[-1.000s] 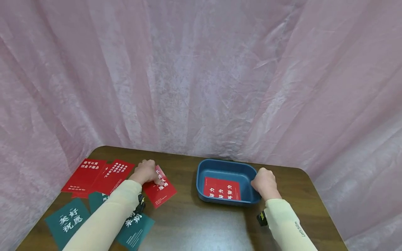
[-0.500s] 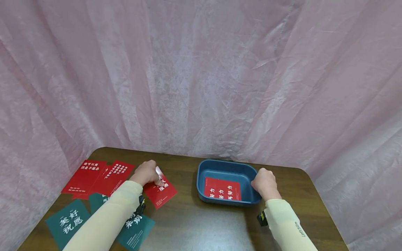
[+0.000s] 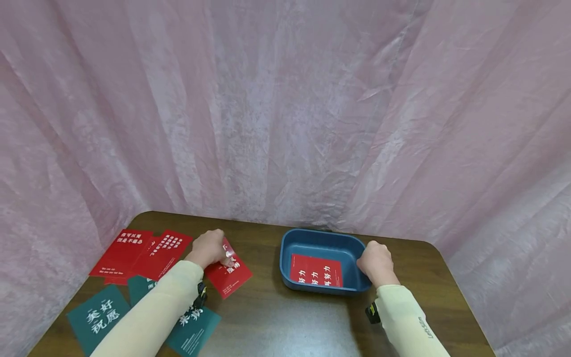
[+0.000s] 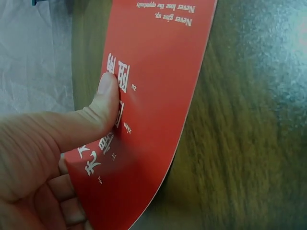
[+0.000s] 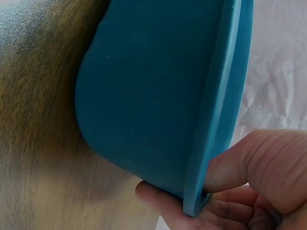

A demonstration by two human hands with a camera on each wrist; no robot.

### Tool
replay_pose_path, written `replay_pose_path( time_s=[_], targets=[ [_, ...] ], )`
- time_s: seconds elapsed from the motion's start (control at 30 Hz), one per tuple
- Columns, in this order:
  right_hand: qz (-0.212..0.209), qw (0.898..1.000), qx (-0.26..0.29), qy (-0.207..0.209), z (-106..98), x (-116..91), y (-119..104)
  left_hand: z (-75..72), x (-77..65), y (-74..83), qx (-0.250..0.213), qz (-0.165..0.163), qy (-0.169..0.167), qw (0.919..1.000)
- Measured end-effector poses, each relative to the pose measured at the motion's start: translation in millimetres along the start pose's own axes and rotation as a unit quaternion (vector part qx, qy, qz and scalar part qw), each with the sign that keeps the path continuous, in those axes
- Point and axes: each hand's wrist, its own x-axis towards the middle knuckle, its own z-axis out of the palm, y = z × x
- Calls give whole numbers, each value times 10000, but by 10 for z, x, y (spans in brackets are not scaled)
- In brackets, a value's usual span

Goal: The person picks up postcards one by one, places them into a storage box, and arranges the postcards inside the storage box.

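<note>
My left hand (image 3: 209, 248) holds a red card (image 3: 229, 280) with white lettering, left of the middle of the table. In the left wrist view the thumb lies across the face of the card (image 4: 158, 91) and the other fingers go behind its edge; the card bows slightly. At the right, my right hand (image 3: 375, 263) grips the end of a blue plastic box (image 3: 312, 235). The right wrist view has the thumb inside the rim of the box (image 5: 144, 86) and fingers under it outside. Inside the box lie red cards (image 3: 315, 271), some overlapping.
Several red cards (image 3: 122, 253) overlap at the table's left end. Nearer me are green cards (image 3: 99, 317), partly hidden under my left forearm. A pink curtain (image 3: 285, 109) hangs behind the wooden table (image 3: 276, 322).
The whole view has shifted very slightly. Both hands, the held card and the box stay practically where they were.
</note>
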Motion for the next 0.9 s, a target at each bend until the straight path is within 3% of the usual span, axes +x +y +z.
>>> replay_pose_path(
  time_s=[0.13,0.43,0.9],
  targets=[
    [6,10000,-5,-7,5,-5,4,3,-2,13,132,41,149,9998],
    [28,10000,-90,-7,-4,-9,-3,-16,-31,29,309,4,151,9994],
    [24,9999,-107,24,5,4,-3,-101,-61,-6,292,136,323,9990]
  ],
)
